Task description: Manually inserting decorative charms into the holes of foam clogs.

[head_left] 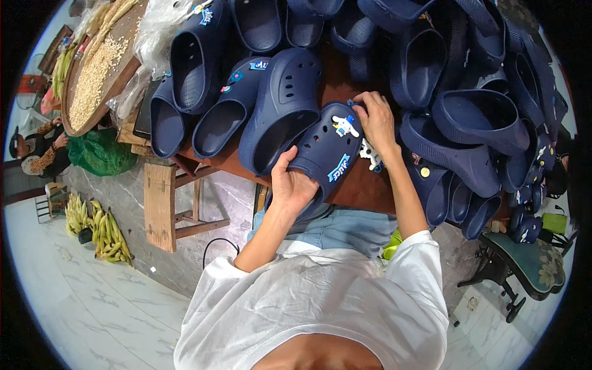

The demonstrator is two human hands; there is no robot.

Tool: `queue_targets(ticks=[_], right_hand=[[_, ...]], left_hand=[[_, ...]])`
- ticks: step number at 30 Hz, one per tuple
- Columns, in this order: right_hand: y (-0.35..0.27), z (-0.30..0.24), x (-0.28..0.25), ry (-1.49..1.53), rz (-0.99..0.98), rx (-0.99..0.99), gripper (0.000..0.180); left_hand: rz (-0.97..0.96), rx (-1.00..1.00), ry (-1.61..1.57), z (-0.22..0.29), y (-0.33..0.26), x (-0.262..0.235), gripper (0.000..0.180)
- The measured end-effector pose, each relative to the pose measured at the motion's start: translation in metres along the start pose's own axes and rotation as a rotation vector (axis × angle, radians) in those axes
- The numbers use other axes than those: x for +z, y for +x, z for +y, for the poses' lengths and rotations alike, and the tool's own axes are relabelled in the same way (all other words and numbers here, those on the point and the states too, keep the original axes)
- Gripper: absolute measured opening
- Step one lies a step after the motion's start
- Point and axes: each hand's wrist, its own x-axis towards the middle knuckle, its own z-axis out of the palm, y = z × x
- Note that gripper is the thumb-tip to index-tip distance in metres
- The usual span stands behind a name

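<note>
A navy clog (333, 139) with a white-and-blue character charm (345, 126) and a blue lettered charm (338, 168) on its upper is tilted in front of me. My left hand (295, 188) grips it at the foot opening, the fingers reaching inside and the thumb on the rim. At the toe, my right hand (375, 120) pinches a small blue charm (352, 103); part of it is hidden by the fingertips. Below that wrist a white charm (369, 155) lies on the brown tabletop (367, 188). Touching the held clog on its left is a plain navy clog (290, 92).
Navy clogs crowd the table's far side and right, some piled (456, 142). Left of the table stand a wooden stool (161, 206) and a round tray (77, 123) of pale kernels. Corn cobs (108, 234) lie on the floor. Another person (43, 148) sits far left.
</note>
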Motion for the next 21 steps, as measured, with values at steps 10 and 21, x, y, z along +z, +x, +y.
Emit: queue_targets(ticks=[10, 21], right_hand=[[-0.022, -0.048, -0.028, 0.235, 0.149, 0.154, 0.015], [-0.027, -0.100, -0.052, 0.589, -0.262, 0.073, 0.014]], left_hand=[[-0.001, 0.060, 0.062, -0.005, -0.003, -0.003, 0.050], [-0.022, 0.128, 0.209, -0.020, -0.015, 0.007, 0.046]])
